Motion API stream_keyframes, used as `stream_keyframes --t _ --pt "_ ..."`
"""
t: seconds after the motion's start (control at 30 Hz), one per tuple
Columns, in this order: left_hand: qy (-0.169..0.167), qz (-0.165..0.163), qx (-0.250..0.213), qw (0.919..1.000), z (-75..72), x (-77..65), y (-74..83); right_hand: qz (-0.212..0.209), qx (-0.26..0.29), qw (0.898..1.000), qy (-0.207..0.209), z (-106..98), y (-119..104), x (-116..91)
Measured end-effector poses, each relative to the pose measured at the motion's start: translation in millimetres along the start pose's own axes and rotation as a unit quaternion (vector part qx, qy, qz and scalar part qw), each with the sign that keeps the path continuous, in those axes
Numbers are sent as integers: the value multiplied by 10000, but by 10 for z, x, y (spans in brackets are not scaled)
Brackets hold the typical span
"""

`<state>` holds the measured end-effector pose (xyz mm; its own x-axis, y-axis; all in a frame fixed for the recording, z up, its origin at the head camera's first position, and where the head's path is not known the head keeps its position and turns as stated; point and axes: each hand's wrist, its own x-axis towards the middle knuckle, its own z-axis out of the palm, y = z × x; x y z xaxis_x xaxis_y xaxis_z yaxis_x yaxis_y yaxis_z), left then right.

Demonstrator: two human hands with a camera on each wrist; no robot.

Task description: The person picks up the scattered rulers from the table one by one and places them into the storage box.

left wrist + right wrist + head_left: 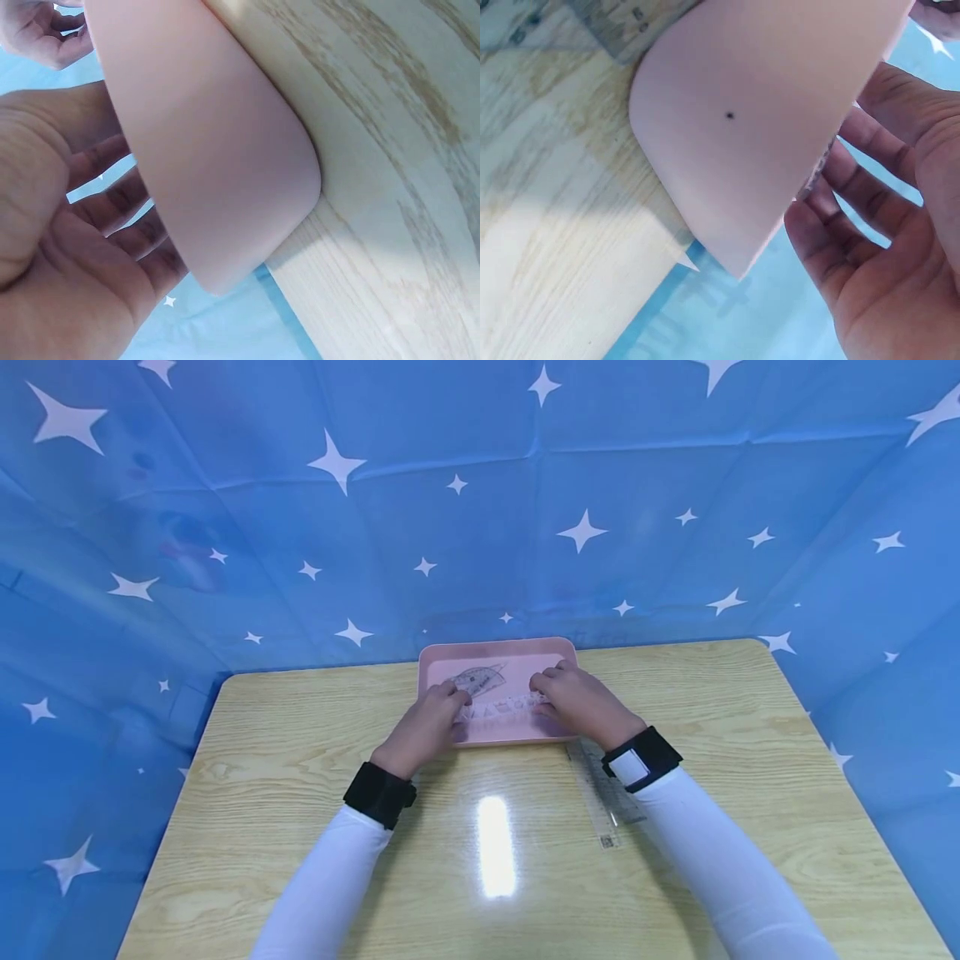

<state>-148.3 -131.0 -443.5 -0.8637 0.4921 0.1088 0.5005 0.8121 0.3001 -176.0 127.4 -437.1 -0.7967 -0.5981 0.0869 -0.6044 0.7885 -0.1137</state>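
- Left sleeve (330, 885), toward seven o'clock in the head view: long, white, smooth, close-fitting.
- Right sleeve (731, 864), toward four o'clock: matching white, lightly creased.
- Left wristband (375, 795): wide, black, with a small black nub at its three o'clock edge.
- Right wristband (660, 753): equally wide and black, bearing a pale rectangular plate (628, 767) at its eight o'clock side.
- Left hand (426, 725) and right hand (592, 703): bare beyond the bands.
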Motion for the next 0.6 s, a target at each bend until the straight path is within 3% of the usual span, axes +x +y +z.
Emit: stream_keyframes --t 0.3,0.6 --pt "-330 -145 -276 9990 55 29 -47 95 -129 9998 -142 52 -2 33" --pt "-699 -516 -401 9954 82 81 -39 118 -428 9986 -272 139 4 85"
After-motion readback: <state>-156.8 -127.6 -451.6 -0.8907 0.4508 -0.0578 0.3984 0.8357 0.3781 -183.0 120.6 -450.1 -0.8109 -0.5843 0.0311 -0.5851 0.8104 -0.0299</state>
